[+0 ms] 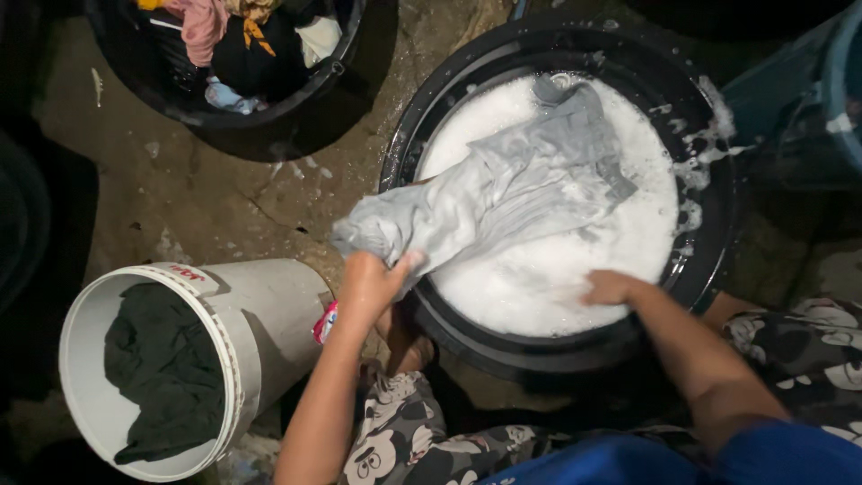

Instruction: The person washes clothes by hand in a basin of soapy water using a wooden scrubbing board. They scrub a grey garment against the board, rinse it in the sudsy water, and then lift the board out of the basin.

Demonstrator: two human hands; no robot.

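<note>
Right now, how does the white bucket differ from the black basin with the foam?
The white bucket lies tipped on its side; the black basin sits upright. The bucket holds a dark garment and no foam shows in it; the basin holds suds and a grey garment, gripped by the left hand. Both hold laundry.

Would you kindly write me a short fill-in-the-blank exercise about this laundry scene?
1. The left hand grips a wet ____ garment.
2. The right hand rests in white ____ in the black basin.
3. The white bucket holds a ____ cloth.

Missing words: grey; foam; dark
</note>
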